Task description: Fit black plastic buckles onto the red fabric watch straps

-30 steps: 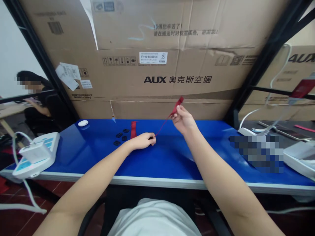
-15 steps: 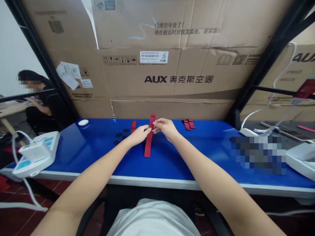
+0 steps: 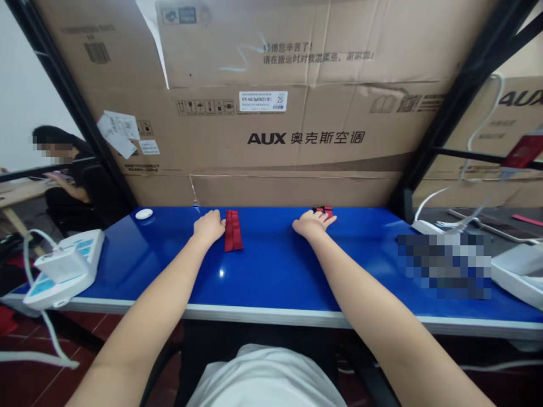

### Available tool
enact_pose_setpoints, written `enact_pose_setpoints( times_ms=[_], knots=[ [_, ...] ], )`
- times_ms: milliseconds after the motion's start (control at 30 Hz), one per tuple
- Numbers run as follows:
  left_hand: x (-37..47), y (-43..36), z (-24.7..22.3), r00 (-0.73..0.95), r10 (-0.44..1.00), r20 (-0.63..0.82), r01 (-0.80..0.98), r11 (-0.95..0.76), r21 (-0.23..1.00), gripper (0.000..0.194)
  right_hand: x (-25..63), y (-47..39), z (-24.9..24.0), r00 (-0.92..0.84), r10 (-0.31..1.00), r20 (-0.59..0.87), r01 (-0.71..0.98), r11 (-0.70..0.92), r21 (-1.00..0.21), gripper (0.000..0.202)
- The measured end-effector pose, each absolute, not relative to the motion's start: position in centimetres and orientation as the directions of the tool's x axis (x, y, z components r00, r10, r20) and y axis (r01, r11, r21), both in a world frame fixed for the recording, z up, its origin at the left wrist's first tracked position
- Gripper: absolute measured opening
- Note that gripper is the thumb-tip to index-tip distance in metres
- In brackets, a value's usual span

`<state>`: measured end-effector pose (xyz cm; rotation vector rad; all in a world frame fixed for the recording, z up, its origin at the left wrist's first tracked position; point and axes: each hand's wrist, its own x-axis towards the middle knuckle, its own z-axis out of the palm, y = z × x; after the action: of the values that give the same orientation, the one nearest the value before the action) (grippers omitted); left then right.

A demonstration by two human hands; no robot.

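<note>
My left hand point(image 3: 209, 226) is low over the blue tabletop, its fingers curled. What they close on is hidden behind the hand, and the small black plastic pieces seen there earlier are out of sight. Just to its right lie two red webbing straps point(image 3: 233, 232), side by side and lengthwise. My right hand point(image 3: 313, 224) reaches to the back right with its fingers apart. Its fingers partly cover a small group of red straps with black fittings point(image 3: 324, 211). I see no strap lifted in this hand.
A large cardboard sheet point(image 3: 271, 158) stands behind the blue table point(image 3: 267, 282). White power strips flank it, one on the left point(image 3: 68, 268) and one on the right point(image 3: 515, 282). A white round object point(image 3: 144, 214) lies at the back left. Another person point(image 3: 72, 169) sits beyond the left frame.
The long red strap held between both hands now lies beside the other red strap. My left hand has moved left over the black pieces; my right hand has moved right to the strap group.
</note>
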<state>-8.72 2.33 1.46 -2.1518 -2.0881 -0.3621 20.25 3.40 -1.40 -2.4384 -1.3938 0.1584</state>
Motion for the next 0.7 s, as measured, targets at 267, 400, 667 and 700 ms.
enact_pose_setpoints(
  times_ms=[267,400,667,700],
  knots=[
    [-7.0,1.8,1.1,0.269,0.849,0.454,0.951,-0.309,0.015,0.026,17.6,1.6,-0.9,0.244,0.96,0.136,0.922,-0.187,-0.34,0.051],
    [-5.2,1.7,-0.2,0.491,0.782,0.384,0.845,-0.535,0.01,0.027,16.0,0.7,-0.5,0.042,0.975,0.216,0.907,0.053,-0.419,0.045],
    [-5.6,2.6,-1.3,0.588,0.747,0.31,0.772,-0.633,0.059,0.029,18.4,2.3,-1.8,-0.11,0.958,0.266,0.872,0.221,-0.436,0.052],
    [-5.7,2.6,-1.2,0.583,0.746,0.323,0.773,-0.631,0.061,0.029,18.6,2.5,-2.0,-0.132,0.957,0.26,0.858,0.242,-0.454,0.049]
  ],
)
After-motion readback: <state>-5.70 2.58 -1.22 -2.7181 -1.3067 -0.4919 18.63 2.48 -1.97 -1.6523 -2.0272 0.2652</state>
